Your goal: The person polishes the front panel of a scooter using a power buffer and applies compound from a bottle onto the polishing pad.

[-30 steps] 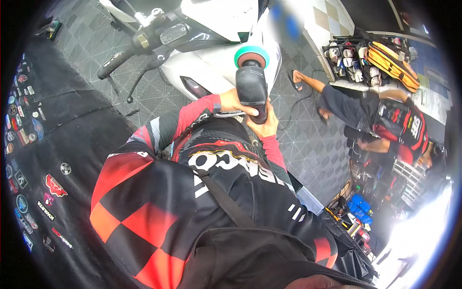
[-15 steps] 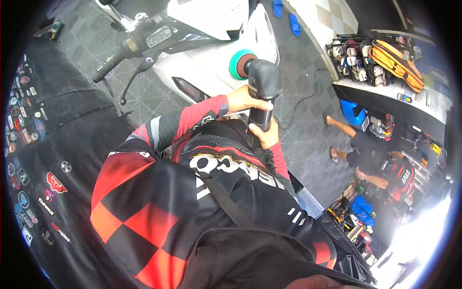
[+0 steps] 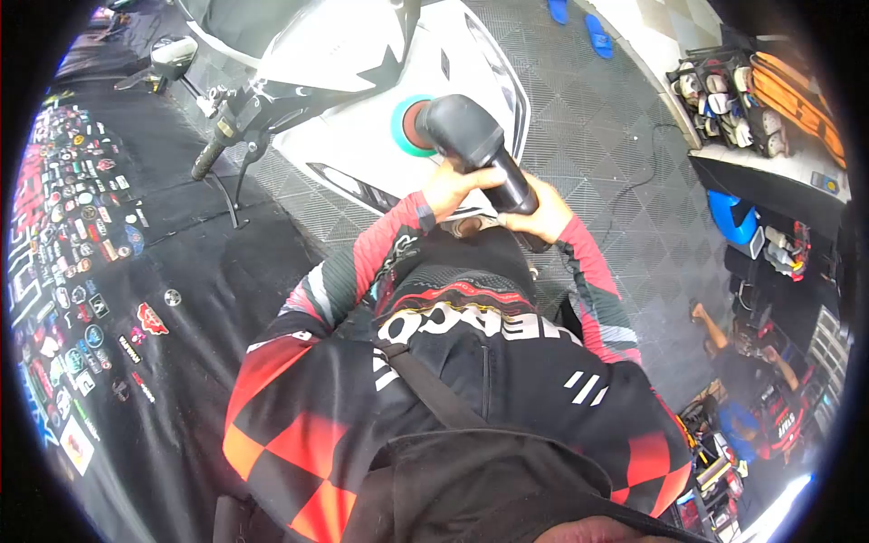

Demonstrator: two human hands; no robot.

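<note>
A black sheet dotted with colourful stickers (image 3: 95, 235) is seen at the left of the frame. At upper centre, the round teal-and-brown pad (image 3: 413, 127) of a black plastic handheld polisher (image 3: 466, 127) is held up to a glossy white motorcycle panel (image 3: 353, 149). The polisher's handle is gripped by the curled left hand (image 3: 450, 188) and, lower down, by the wrapped right hand (image 3: 546, 213). Blue sandals (image 3: 597, 36) are seen at upper right.

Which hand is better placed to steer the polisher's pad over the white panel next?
Left, likely: the left hand grips the polisher nearer its pad, while the right hand holds farther back on the handle.
</note>
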